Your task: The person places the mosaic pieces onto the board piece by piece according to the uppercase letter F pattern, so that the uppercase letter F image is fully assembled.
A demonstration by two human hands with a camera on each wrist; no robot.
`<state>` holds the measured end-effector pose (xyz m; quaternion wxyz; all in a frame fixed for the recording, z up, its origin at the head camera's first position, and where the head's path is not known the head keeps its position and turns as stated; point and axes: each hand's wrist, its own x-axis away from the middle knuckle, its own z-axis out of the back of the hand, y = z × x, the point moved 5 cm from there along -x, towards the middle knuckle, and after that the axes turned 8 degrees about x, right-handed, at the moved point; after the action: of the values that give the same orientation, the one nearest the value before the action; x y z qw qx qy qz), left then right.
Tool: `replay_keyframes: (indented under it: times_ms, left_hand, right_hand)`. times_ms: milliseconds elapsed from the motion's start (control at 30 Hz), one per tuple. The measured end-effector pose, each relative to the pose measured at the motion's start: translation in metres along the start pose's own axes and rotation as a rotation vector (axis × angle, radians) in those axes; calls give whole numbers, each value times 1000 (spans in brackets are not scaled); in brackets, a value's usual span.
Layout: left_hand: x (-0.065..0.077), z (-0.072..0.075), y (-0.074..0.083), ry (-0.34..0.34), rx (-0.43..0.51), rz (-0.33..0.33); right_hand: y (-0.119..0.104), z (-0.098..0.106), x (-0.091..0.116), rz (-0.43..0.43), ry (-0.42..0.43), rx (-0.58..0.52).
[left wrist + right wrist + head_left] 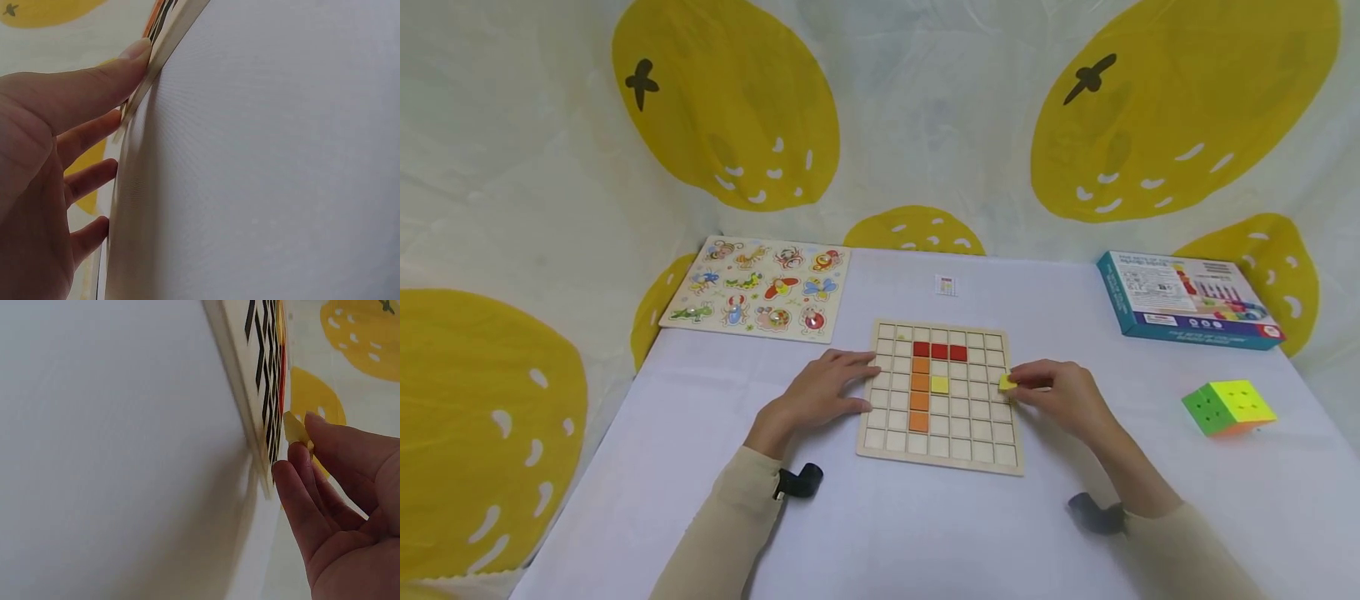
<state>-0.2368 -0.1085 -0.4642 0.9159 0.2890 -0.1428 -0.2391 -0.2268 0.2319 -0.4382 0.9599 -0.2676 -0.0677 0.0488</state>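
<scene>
A wooden grid board point(955, 450) lies on the white table, with square cells. Three red tiles point(940, 352) form a row near its top, and several orange tiles point(920, 402) run down a column below the leftmost red one. One yellow tile point(939, 384) sits in a cell right of the orange column. My right hand point(1063, 396) pinches another yellow tile point(296, 429) between thumb and fingers over the board's right edge. With fingers spread, my left hand point(820, 387) rests against the board's left edge; its thumb and fingertips touch the side in the left wrist view.
A knobbed insect puzzle board point(760, 287) lies at the back left. Behind the grid board is a small printed card point(946, 286). At the right are a blue-edged game box point(1187, 300) and a colourful puzzle cube point(1228, 407). A fruit-patterned cloth point(925, 108) hangs behind the table.
</scene>
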Motion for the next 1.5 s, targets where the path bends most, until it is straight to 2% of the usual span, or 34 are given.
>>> replay_keyframes:
  times_ms: [200, 367, 600, 833, 1133, 1500]
  left_hand:
    - [-1, 0, 0, -6, 1, -3]
    - [-2, -1, 1, -3, -6, 2]
    - [-4, -1, 0, -6, -9, 15]
    - [-4, 0, 1, -1, -14, 20]
    - [-3, 1, 1, -5, -5, 19]
    - [-2, -1, -1, 3, -5, 14]
  right_hand:
    - [-24, -16, -11, 34, -8, -23]
    - [-36, -25, -16, 76, -27, -43]
    - [-42, -33, -19, 105, -18, 14]
    - [-49, -33, -19, 133, -1, 33]
    - [-56, -37, -17, 210, 40, 71]
    - [-59, -39, -17, 197, 26, 103]
